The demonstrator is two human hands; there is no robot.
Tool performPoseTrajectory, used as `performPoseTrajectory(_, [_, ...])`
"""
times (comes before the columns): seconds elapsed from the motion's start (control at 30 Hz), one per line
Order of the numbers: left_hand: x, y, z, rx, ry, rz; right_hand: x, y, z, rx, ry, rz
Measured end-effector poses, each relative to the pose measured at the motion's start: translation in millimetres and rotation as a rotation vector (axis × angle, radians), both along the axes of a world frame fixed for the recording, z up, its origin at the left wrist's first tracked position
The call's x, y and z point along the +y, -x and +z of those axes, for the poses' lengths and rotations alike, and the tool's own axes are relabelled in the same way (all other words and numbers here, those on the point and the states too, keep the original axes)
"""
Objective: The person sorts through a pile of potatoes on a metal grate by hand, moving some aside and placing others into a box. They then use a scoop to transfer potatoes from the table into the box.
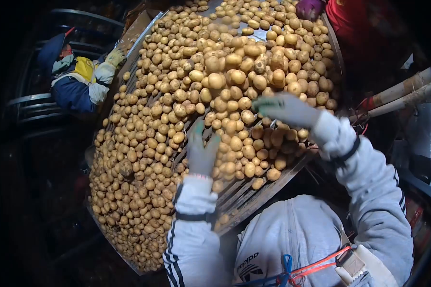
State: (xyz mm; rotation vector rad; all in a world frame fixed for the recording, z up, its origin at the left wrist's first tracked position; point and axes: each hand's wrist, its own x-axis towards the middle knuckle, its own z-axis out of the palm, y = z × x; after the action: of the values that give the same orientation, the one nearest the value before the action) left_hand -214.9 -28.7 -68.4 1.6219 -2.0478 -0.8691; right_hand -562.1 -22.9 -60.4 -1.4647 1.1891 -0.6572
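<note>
Yellow potatoes lie in a thick layer over a slatted table. My left hand, in a pale glove with green fingertips, is low over the slats with its fingers apart and potatoes on both sides. Across from it, my right hand wears the same kind of glove and reaches left over the potatoes, fingers stretched out and smeared a little by motion. Neither hand has a potato in its grasp. Between and just beyond the hands, several potatoes are blurred as if rolling.
At the left edge of the table stands a person in a cap and yellow-and-blue clothing, one gloved hand near the potatoes. A purple glove and a red sleeve show at the top right. Pale pipes stick out at the right.
</note>
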Motion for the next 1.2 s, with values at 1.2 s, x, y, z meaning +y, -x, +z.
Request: performPoseTrajectory(1.2, [0.5,68.1,-49.6,0.1,-0.027,-0.02,60.3,-67.8,-14.0,0.195,-0.219,0.393])
